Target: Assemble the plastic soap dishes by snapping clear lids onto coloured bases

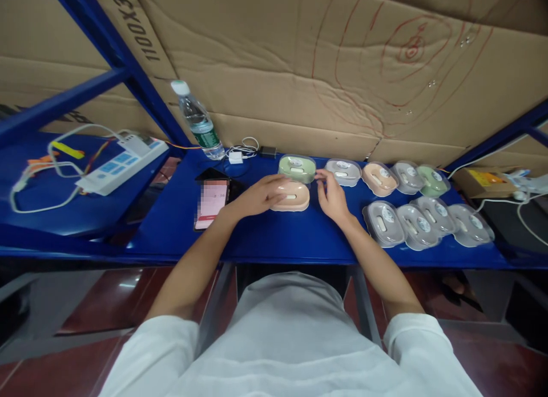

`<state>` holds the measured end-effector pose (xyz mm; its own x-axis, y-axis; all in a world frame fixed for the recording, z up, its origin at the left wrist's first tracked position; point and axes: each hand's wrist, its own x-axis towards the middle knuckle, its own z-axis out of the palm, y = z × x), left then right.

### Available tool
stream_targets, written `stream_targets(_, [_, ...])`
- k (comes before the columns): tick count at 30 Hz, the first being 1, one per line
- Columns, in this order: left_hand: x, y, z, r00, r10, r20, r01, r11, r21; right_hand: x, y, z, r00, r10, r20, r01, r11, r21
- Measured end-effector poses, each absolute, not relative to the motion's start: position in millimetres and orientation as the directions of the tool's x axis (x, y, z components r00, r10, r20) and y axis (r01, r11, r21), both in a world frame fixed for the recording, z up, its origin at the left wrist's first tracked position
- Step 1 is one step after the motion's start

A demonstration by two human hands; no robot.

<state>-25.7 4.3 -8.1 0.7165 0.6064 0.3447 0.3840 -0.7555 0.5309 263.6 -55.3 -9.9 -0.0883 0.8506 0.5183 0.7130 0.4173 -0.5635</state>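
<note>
we had the peach box (295,204) at mid-frame, a pale bar (291,197) in its top; our left hand (258,197) touched its left end, grip unclear, while our right hand (331,196), fingers loosely parted, hung beside the green box (297,169).

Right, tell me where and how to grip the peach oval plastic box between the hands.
Probably the rounded ends of the peach box, from left and right: it lies flat, longest side to side, with a green oval plastic box close behind.

Containers (295,202) right of phone (213,203), bottle (205,135) behind phone, all on table (265,240)
</note>
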Motion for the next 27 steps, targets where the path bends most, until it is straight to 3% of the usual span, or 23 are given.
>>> stream_targets(4, [-23.5,5.9,-20.0,0.762,0.565,0.317,0.399,-0.794,0.459,266.1,-56.6,-6.4,-0.269,0.824,0.498,0.726,0.514,-0.457])
stream_targets(7, [-26.9,7.8,-20.5,0.755,0.569,0.326,0.401,-0.794,0.457,263.2,-59.0,-9.7,-0.467,0.796,0.385,0.716,0.596,-0.364])
stream_targets(10, [-27.8,7.2,-17.3,0.781,0.544,0.307,0.377,-0.802,0.463,260.3,-59.1,-16.4,-0.555,0.776,0.299,0.71,0.629,-0.316])
stream_targets(16, [-26.4,7.5,-15.0,0.795,0.511,0.327,0.349,-0.826,0.442,258.5,-54.0,-21.4,-0.543,0.789,0.288,0.755,0.608,-0.244])
stream_targets(27, [-15.0,7.0,-25.9,0.769,0.543,0.338,0.476,-0.839,0.264,256.6,-50.3,-26.2,-0.47,0.828,0.305,0.794,0.548,-0.263])
